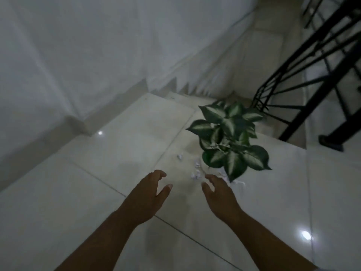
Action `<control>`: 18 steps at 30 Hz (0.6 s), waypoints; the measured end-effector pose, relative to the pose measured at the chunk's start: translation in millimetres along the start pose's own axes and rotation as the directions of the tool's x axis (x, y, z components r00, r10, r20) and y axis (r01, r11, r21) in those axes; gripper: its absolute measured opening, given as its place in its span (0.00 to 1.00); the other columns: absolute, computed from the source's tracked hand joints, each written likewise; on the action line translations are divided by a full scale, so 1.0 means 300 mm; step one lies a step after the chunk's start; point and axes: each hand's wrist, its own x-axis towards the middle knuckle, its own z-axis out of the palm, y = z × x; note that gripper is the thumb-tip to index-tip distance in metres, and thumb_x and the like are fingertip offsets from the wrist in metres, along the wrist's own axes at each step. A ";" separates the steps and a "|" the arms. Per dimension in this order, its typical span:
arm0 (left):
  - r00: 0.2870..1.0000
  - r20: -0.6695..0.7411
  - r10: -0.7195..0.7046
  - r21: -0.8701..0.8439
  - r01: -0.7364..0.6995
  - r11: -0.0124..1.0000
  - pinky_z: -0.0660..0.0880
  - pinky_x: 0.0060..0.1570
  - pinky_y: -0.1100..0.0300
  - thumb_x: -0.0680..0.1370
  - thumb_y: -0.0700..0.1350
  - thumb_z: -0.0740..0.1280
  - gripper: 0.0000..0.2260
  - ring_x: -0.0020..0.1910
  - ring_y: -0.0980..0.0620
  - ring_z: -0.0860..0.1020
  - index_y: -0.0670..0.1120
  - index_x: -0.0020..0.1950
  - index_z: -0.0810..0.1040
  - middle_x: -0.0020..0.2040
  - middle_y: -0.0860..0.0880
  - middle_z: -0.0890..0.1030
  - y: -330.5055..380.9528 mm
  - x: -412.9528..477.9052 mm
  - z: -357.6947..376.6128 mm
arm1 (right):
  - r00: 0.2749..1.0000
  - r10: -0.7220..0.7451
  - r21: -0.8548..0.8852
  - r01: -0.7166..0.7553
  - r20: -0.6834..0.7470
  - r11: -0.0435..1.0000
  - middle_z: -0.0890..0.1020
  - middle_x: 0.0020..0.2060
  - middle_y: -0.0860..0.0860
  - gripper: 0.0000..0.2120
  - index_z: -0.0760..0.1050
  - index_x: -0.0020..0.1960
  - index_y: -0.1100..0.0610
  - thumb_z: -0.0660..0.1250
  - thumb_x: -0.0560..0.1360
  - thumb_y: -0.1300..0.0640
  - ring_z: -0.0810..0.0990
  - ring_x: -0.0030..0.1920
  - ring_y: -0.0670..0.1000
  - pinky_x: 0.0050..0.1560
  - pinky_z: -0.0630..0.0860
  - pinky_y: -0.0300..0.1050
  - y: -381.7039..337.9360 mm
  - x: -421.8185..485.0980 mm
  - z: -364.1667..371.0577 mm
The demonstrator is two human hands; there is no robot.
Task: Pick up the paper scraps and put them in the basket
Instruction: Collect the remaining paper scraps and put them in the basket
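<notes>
Glossy tile floor (121, 153), white wall (97, 45)

Head view: single wide-angle camera, high above a tiled landing (78, 192), tilted forward and down; staircase (259, 61) upper right; no second view.

There are no words, numbers, labels or signs to read here. The picture is dim and a bit blurry, and nothing in it shows any writing.
</notes>
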 end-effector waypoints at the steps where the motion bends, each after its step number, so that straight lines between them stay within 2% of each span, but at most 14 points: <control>1: 0.999 0.039 0.012 0.005 -0.012 1.000 0.68 0.58 0.63 0.79 0.56 0.60 0.18 0.63 0.57 0.72 0.50 0.66 0.68 0.63 0.52 0.76 0.000 0.026 0.050 | 1.000 0.025 -0.038 -0.025 0.008 0.999 0.74 0.66 0.52 0.19 0.70 0.69 0.54 0.61 0.79 0.49 0.70 0.67 0.51 0.64 0.62 0.38 0.050 -0.005 0.001; 3: 0.993 0.121 0.011 0.013 -0.013 1.000 0.70 0.60 0.60 0.78 0.58 0.61 0.19 0.63 0.55 0.73 0.51 0.66 0.68 0.63 0.51 0.75 -0.004 0.071 0.146 | 0.998 0.054 -0.128 -0.056 -0.022 0.990 0.73 0.66 0.52 0.20 0.69 0.68 0.52 0.61 0.79 0.47 0.70 0.66 0.53 0.66 0.65 0.43 0.155 -0.011 0.000; 5: 0.981 0.192 0.001 0.027 -0.006 1.000 0.71 0.61 0.58 0.78 0.58 0.61 0.20 0.63 0.55 0.72 0.52 0.67 0.67 0.64 0.52 0.74 -0.021 0.102 0.211 | 0.992 0.033 -0.237 -0.062 -0.123 0.970 0.74 0.64 0.55 0.20 0.71 0.66 0.53 0.64 0.77 0.47 0.71 0.62 0.56 0.63 0.69 0.49 0.221 -0.001 -0.005; 7: 0.973 0.232 0.006 0.049 -0.018 0.999 0.69 0.63 0.58 0.77 0.57 0.61 0.21 0.66 0.53 0.70 0.51 0.68 0.67 0.66 0.51 0.71 -0.035 0.146 0.275 | 0.977 0.023 -0.307 -0.089 -0.213 0.947 0.74 0.64 0.57 0.21 0.71 0.66 0.54 0.66 0.75 0.49 0.71 0.63 0.58 0.63 0.70 0.52 0.272 0.027 -0.019; 9: 0.963 0.269 0.000 0.108 -0.030 0.994 0.66 0.66 0.57 0.78 0.55 0.63 0.23 0.73 0.50 0.64 0.48 0.70 0.66 0.72 0.49 0.66 -0.045 0.196 0.324 | 0.975 0.028 -0.336 -0.103 -0.221 0.936 0.70 0.68 0.56 0.24 0.68 0.69 0.54 0.66 0.75 0.49 0.67 0.68 0.58 0.67 0.66 0.53 0.301 0.066 -0.035; 12: 0.963 0.258 0.079 0.208 -0.135 0.969 0.68 0.69 0.46 0.77 0.56 0.60 0.29 0.77 0.46 0.54 0.43 0.74 0.63 0.79 0.44 0.55 -0.045 0.257 0.356 | 0.982 0.031 -0.303 -0.088 -0.188 0.949 0.70 0.69 0.54 0.25 0.67 0.70 0.52 0.64 0.75 0.46 0.66 0.69 0.56 0.70 0.67 0.52 0.318 0.123 -0.041; 15: 0.930 0.330 0.160 0.260 -0.252 0.932 0.66 0.70 0.45 0.78 0.54 0.60 0.31 0.78 0.46 0.49 0.43 0.77 0.56 0.80 0.44 0.50 -0.039 0.314 0.384 | 0.990 0.043 -0.234 -0.074 -0.136 0.969 0.77 0.60 0.49 0.18 0.71 0.63 0.47 0.61 0.75 0.41 0.75 0.61 0.52 0.60 0.77 0.53 0.335 0.193 -0.012; 17: 0.912 0.390 0.128 0.293 -0.255 0.922 0.60 0.74 0.48 0.79 0.53 0.58 0.32 0.78 0.49 0.45 0.45 0.78 0.48 0.80 0.47 0.45 -0.035 0.329 0.401 | 0.984 0.045 -0.136 -0.070 -0.175 0.988 0.80 0.48 0.49 0.08 0.74 0.52 0.50 0.67 0.75 0.50 0.79 0.51 0.50 0.49 0.81 0.48 0.317 0.201 -0.002; 18: 0.911 0.397 0.114 0.313 -0.252 0.916 0.57 0.75 0.50 0.80 0.52 0.57 0.32 0.78 0.49 0.44 0.45 0.79 0.45 0.80 0.47 0.44 -0.035 0.331 0.408 | 0.980 0.042 -0.069 -0.056 -0.192 0.996 0.79 0.42 0.48 0.04 0.75 0.47 0.54 0.69 0.75 0.56 0.80 0.46 0.48 0.44 0.81 0.40 0.302 0.206 0.001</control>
